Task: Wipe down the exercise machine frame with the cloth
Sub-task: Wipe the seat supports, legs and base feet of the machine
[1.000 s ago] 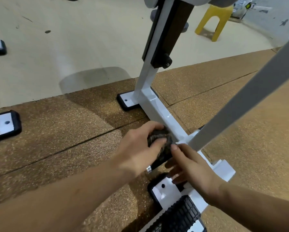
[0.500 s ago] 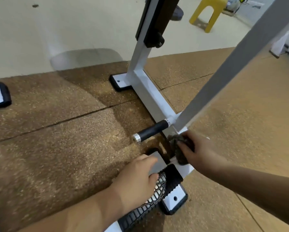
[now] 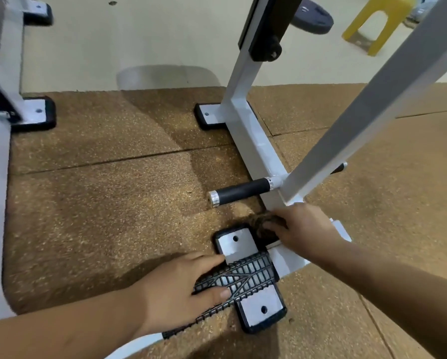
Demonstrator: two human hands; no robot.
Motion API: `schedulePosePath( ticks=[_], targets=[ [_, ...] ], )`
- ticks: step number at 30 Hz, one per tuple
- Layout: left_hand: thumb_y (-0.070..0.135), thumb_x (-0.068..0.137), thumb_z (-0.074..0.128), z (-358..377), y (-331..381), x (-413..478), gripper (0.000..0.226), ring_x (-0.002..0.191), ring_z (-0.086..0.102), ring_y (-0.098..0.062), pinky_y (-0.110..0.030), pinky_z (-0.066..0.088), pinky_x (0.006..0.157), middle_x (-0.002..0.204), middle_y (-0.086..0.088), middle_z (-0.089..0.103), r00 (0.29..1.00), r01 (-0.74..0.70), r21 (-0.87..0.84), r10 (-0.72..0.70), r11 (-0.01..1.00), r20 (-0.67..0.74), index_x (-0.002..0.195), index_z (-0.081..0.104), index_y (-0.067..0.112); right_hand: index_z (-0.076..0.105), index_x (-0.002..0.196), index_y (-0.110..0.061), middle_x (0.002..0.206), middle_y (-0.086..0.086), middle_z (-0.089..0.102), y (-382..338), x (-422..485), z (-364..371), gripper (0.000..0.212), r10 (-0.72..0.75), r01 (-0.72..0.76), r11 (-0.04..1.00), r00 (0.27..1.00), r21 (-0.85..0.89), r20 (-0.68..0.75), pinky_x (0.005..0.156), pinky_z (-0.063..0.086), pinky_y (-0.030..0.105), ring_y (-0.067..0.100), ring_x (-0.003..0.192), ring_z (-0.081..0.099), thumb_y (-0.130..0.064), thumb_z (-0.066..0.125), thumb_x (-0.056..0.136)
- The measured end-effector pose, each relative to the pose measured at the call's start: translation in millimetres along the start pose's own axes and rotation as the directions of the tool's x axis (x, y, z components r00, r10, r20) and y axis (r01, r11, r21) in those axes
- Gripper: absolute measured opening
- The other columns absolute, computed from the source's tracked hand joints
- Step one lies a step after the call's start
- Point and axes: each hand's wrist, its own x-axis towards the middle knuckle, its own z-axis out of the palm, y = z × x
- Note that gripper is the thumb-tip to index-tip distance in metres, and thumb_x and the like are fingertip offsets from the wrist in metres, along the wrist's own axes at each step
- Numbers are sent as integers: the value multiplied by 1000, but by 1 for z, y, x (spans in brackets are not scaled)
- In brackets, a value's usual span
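Since a second ago the dark mottled cloth point(image 3: 262, 225) has passed from my left hand point(image 3: 181, 288) to my right hand point(image 3: 302, 226). The right fingers curl round the wad, pressing it on the white steel machine frame point(image 3: 253, 143) at five o'clock of the black foam peg point(image 3: 240, 193). At seven o'clock, my left hand lies flat on the black ribbed rubber tread point(image 3: 245, 275), holding nothing.

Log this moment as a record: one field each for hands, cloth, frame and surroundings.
left hand: rests flat on the black ribbed footplate
right hand: grips the cloth, pressing it against the low end of the base beam
cloth: dark, bunched, mostly under the fingers
frame: white; a black handle grip juts sideways from the beam
surroundings: brown speckled mat; yellow stool behind
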Motion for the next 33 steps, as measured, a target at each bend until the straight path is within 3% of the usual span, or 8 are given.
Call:
schedulePosePath(
  ticks=[4, 8, 13, 16, 19, 23, 28, 33],
  targets=[
    [85, 85, 46, -1, -1, 1, 88, 152, 20, -3, -29, 19, 125, 167, 24, 13, 999, 44, 11, -44, 999, -21, 159, 15, 50, 75, 107, -25, 91, 3, 73, 6, -2, -8, 26, 107, -79, 977, 985, 200, -133, 72, 59, 41, 27, 84, 68, -44, 58, 102],
    [83, 87, 45, 5, 1, 1, 87, 153, 16, -3, -29, 16, 126, 168, 21, 13, 997, 71, 32, -70, 997, -42, 160, 15, 47, 76, 103, -19, 92, 2, 73, 3, 9, 6, 18, -331, 302, 944, 869, -135, -368, 54, 57, 39, 29, 82, 69, -26, 60, 99],
    [79, 90, 45, 2, 6, -5, 84, 154, 15, -4, -28, 14, 126, 168, 19, 13, 996, 77, 40, -75, 996, -47, 160, 16, 46, 78, 103, -21, 89, 4, 68, 15, 1, 19, 26, -246, 224, 960, 961, -165, -128, 48, 57, 42, 34, 74, 67, -13, 86, 80],
    [77, 90, 47, 1, 7, -8, 82, 152, 21, -3, -25, 16, 123, 168, 21, 14, 996, 80, 43, -78, 996, -44, 160, 17, 46, 76, 109, -22, 95, 4, 70, 3, 6, -1, 20, 16, -16, 1000, 999, 4, -38, 72, 59, 39, 29, 86, 68, -34, 61, 103],
    [75, 91, 49, -1, 9, -10, 81, 150, 24, -4, -22, 17, 120, 167, 20, 17, 996, 87, 44, -85, 995, -40, 160, 19, 45, 78, 100, -23, 89, -1, 73, -17, 6, -15, 21, 173, -165, 922, 985, 349, 10, 80, 61, 39, 19, 82, 68, -40, 67, 98],
    [74, 93, 48, -4, 10, -13, 78, 151, 24, -6, -23, 17, 120, 166, 17, 24, 994, 103, 64, -101, 993, -33, 159, 25, 40, 76, 109, -29, 103, -9, 73, -50, 1, -4, 17, 68, -8, 888, 991, 460, -113, 89, 57, 38, 16, 97, 67, -36, 70, 96],
    [81, 87, 49, -4, 4, -18, 85, 152, 24, -9, -28, 22, 123, 166, 16, 23, 987, 156, 26, -155, 987, -29, 159, 26, 42, 81, 97, -30, 96, -11, 75, -58, 20, 17, 42, -5, -214, 858, 906, 468, 423, 85, 56, 29, 11, 90, 70, -54, 94, 65],
    [79, 89, 47, -1, 3, -25, 83, 154, 20, -9, -28, 17, 122, 166, 19, 21, 983, 176, 25, -175, 984, -61, 159, 23, 43, 75, 100, -25, 92, -7, 68, -48, 32, 18, 33, 39, -142, 919, 961, 367, 274, 72, 45, 25, 12, 84, 61, -36, 92, 74]
  ],
)
